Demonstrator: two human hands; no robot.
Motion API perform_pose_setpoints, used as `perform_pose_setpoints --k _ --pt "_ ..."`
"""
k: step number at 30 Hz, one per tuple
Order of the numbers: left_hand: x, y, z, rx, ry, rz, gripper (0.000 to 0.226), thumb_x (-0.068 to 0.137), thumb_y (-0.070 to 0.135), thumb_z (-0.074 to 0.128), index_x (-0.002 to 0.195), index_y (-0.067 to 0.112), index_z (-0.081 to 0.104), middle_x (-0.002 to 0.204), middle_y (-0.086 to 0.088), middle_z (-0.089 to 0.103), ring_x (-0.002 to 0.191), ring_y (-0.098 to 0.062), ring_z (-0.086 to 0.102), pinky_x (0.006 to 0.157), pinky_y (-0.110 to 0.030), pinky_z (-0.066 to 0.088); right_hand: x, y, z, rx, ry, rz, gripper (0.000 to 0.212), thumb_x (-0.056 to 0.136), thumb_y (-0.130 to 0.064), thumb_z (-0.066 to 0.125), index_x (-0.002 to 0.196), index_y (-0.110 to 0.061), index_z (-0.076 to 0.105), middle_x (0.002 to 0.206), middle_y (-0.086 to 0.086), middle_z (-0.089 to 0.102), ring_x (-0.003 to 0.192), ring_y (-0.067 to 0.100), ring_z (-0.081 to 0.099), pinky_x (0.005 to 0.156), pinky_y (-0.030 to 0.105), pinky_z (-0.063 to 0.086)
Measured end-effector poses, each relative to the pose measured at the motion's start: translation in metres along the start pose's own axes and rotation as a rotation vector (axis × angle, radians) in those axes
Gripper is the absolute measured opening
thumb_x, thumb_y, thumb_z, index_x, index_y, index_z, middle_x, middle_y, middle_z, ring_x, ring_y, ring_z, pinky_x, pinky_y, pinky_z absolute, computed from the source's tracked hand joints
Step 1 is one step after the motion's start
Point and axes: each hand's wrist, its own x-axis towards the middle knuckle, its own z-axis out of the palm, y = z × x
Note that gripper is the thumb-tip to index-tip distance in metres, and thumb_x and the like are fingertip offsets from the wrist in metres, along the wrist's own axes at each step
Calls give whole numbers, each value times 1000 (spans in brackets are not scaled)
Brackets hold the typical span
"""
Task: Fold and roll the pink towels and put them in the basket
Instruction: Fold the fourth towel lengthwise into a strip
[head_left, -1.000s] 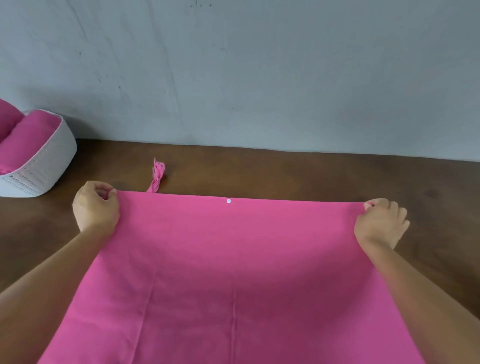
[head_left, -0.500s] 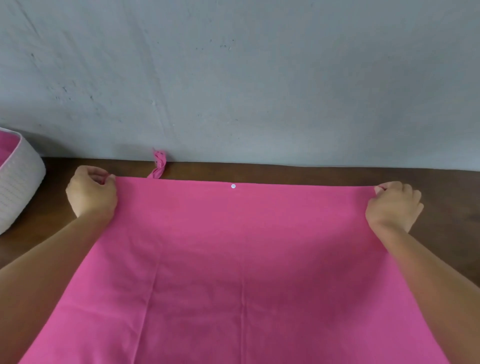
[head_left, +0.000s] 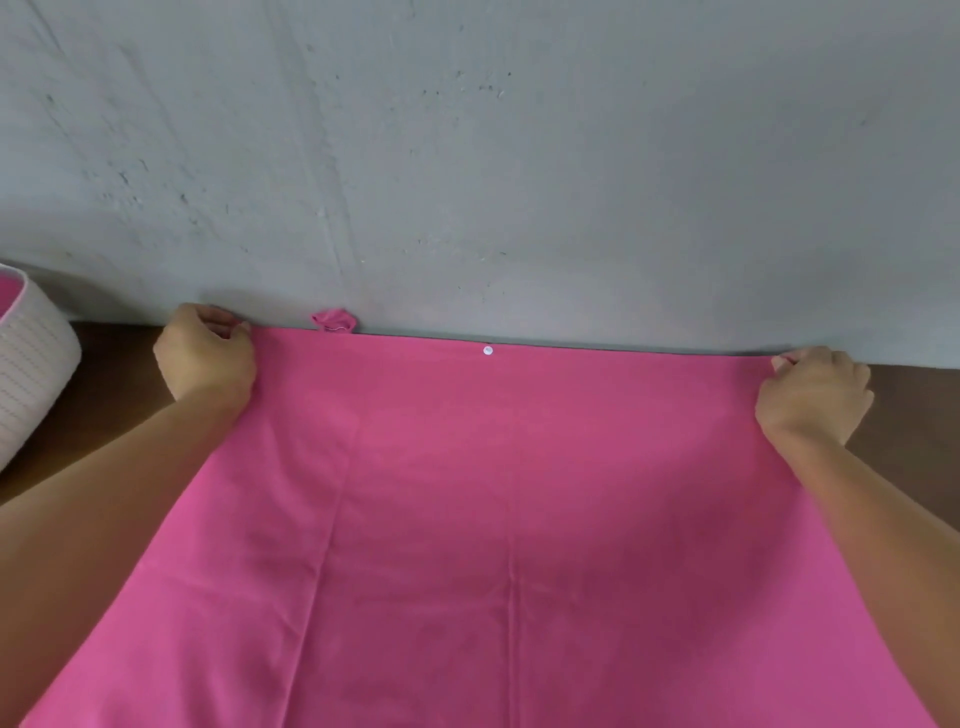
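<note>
left hand (head_left: 205, 364) pinched pink towel's (head_left: 493, 519) far left corner | right hand (head_left: 813, 397) pinched far right corner | towel lay flat on desk (head_left: 119, 374) | basket (head_left: 31, 358) far left

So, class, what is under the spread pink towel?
The wooden table shows at both sides of the pink towel, so it runs beneath. Anything else under the cloth is covered and cannot be seen.

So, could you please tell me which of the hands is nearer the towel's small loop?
The left hand, on the basket side; the loop sits close to it, while the right hand grips the opposite corner.
</note>
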Motion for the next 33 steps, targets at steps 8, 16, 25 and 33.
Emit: perform_pose_setpoints --k 8,16,25,33 --pt "0 -1 -1 0 -38 28 16 91 19 65 103 8 65 97 -10 68 99 -30 63 84 -31 44 6 -4 -4 55 -58 14 21 98 -17 55 111 -3 66 119 25 59 117 44 46 99 52 39" --pt "-21 16 -17 285 -122 131 39 90 21 61 124 3 54 127 -25 56 120 -46 49 101 -51 38 -17 3 -23 25 -188 -121 37 101 -25 54 129 -1 56 129 28 51 118 47 46 101 55 41" --pt "-141 65 -16 250 -349 311 49 95 32 62 138 13 50 139 -13 50 128 -37 43 106 -51 31 -70 37 -57 -133 -423 -328 61 104 -50 33 153 -13 38 162 8 31 144 39 31 114 54 33" --pt "-267 84 -6 165 -683 731 49 97 34 58 143 19 51 147 -3 50 138 -26 41 110 -45 30 -126 72 -94 -140 -531 -325 68 103 -58 22 160 -22 21 169 -4 14 154 25 5 121 52 18"
